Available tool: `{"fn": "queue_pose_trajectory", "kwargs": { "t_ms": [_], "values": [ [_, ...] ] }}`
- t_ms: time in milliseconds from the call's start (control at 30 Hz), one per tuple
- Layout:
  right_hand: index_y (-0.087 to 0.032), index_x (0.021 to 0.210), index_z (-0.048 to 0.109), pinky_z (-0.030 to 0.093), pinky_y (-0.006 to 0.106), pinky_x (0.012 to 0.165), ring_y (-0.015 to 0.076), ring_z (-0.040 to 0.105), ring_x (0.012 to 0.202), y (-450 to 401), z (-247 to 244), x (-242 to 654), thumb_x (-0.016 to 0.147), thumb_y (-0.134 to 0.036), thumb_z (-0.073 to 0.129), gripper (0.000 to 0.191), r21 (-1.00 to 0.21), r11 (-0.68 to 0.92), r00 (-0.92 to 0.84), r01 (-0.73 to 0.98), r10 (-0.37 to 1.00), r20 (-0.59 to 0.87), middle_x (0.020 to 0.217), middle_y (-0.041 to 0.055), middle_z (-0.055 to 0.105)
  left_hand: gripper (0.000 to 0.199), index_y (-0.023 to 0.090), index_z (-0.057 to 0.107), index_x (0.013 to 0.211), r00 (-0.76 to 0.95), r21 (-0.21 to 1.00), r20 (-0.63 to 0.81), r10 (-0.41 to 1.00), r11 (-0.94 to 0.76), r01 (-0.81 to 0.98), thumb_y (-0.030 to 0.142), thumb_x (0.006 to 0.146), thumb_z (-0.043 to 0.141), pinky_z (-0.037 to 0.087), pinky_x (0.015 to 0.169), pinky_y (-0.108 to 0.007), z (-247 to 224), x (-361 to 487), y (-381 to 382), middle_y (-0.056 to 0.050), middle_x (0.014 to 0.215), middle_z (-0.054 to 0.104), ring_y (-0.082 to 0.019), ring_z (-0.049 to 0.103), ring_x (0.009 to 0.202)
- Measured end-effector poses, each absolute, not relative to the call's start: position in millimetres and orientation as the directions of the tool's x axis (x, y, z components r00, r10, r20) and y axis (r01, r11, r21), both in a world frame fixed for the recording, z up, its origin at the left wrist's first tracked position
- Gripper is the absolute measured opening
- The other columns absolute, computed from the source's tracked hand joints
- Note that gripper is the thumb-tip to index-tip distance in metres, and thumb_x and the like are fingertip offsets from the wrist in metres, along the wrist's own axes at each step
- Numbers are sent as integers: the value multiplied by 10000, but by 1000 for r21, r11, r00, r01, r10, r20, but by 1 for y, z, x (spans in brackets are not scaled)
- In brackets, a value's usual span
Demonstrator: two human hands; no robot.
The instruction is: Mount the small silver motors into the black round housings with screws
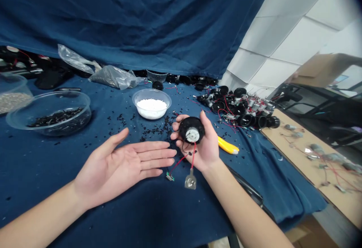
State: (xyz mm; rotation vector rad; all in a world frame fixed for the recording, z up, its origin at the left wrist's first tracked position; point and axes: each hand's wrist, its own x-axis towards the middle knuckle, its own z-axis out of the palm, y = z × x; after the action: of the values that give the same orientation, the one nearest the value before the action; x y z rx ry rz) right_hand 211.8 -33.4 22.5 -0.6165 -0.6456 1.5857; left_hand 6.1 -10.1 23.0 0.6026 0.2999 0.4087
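Observation:
My right hand (207, 146) holds a round black housing (188, 124) with a silver motor (192, 135) at its centre, fingers curled round its edge. Red wires hang from it, one to a small green board (170, 176), another to a flat metal contact plate (190, 180). My left hand (127, 165) lies palm up to the left, fingers stretched out, with nothing in it. Its fingertips point at the housing without touching it. Many small black pieces (158, 130) are scattered on the blue cloth beyond my hands.
A clear bowl of white granules (152, 108) stands ahead; a larger bowl (82, 102) with dark pieces is at left. Plastic bags (113, 76) lie behind. A yellow-orange tool (228, 146) and a heap of black housings (240, 108) are at right, beside a brown board (299, 153).

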Motion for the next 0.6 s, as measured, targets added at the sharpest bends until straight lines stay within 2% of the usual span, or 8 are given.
{"fn": "queue_pose_trajectory", "kwargs": {
  "t_ms": [133, 333, 467, 500, 533, 567, 600],
  "values": [
    [-180, 861, 605, 462, 139, 449, 76, 599, 536, -35, 31, 217, 939, -648, 269, 581, -651, -185, -131, -737, 983, -131, 708, -1, 609, 809, 60, 673, 1217, 896, 572, -143, 420, 774, -272, 667, 917, 231, 535, 929, -343, 22, 6, -12, -189, 1242, 658, -289, 640, 1151],
    [-207, 887, 576, 432, 145, 434, 69, 540, 514, -35, 27, 216, 904, -675, 321, 534, -733, -135, -140, -667, 989, -54, 720, -11, 578, 818, 95, 715, 1159, 859, 613, -230, 457, 754, -237, 713, 880, 257, 555, 878, -362, 23, 4, -12, -178, 1188, 691, -303, 660, 1113],
    [-198, 873, 585, 449, 149, 433, 72, 565, 501, -34, 27, 217, 901, -666, 324, 536, -723, -155, -159, -673, 985, -64, 695, -12, 587, 777, 124, 723, 1137, 822, 652, -287, 492, 729, -208, 726, 857, 319, 558, 854, -395, 23, 6, -12, -167, 1178, 699, -323, 661, 1092],
    [-192, 864, 591, 458, 152, 436, 76, 581, 505, -34, 26, 217, 901, -655, 336, 531, -719, -162, -163, -676, 984, -68, 691, -10, 593, 720, 132, 725, 1124, 808, 678, -285, 516, 704, -211, 704, 859, 378, 561, 828, -383, 22, 7, -13, -163, 1138, 714, -310, 675, 1044],
    [-185, 857, 599, 467, 157, 441, 84, 599, 516, -34, 26, 216, 895, -644, 366, 516, -727, -157, -161, -668, 985, -66, 692, -6, 601, 625, 139, 741, 1061, 774, 720, -287, 565, 660, -214, 659, 865, 455, 564, 765, -342, 21, 8, -14, -147, 1008, 745, -271, 697, 926],
    [-178, 854, 607, 478, 166, 449, 96, 618, 533, -34, 24, 216, 882, -633, 411, 497, -747, -140, -151, -650, 987, -54, 699, -1, 611, 508, 143, 753, 945, 720, 778, -291, 631, 594, -206, 595, 871, 534, 544, 666, -277, 19, 9, -15, -108, 803, 740, -205, 681, 751],
    [-172, 856, 615, 488, 178, 457, 110, 634, 548, -34, 23, 215, 866, -625, 460, 478, -776, -116, -140, -620, 989, -36, 708, 5, 620, 400, 145, 735, 822, 652, 839, -284, 704, 511, -186, 519, 874, 602, 484, 564, -211, 16, 10, -15, -44, 588, 652, -132, 591, 577]
  ]
}}
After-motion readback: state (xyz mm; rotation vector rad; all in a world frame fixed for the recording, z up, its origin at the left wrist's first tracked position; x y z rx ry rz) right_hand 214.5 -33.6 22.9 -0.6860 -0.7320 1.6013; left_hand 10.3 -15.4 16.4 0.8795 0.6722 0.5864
